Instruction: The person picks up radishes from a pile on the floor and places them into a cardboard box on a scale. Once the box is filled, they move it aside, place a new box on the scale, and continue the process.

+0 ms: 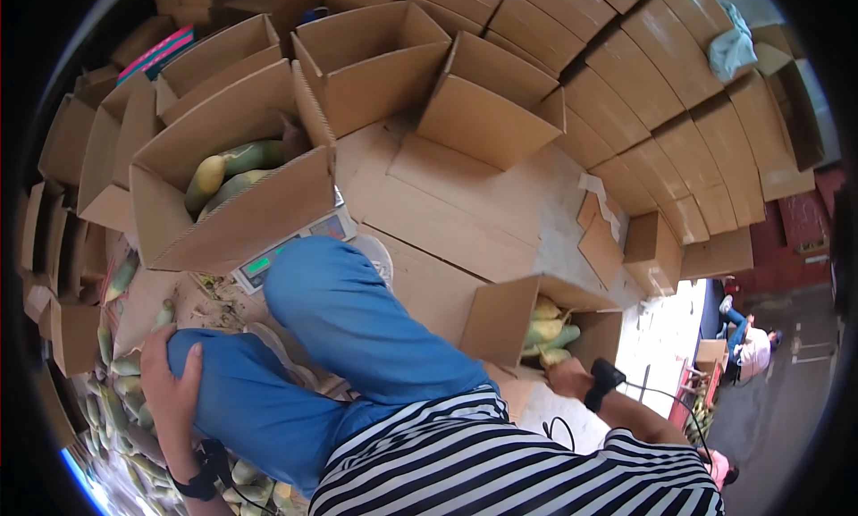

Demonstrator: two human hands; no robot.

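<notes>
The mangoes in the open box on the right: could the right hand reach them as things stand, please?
Probably yes: the right hand is at the open side of the box, next to the mangoes, and nothing visible lies between them.

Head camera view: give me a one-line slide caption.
Left hand rests on a blue-jeaned knee while the right hand reaches into an open brown cardboard box of green-yellow produce.
</notes>
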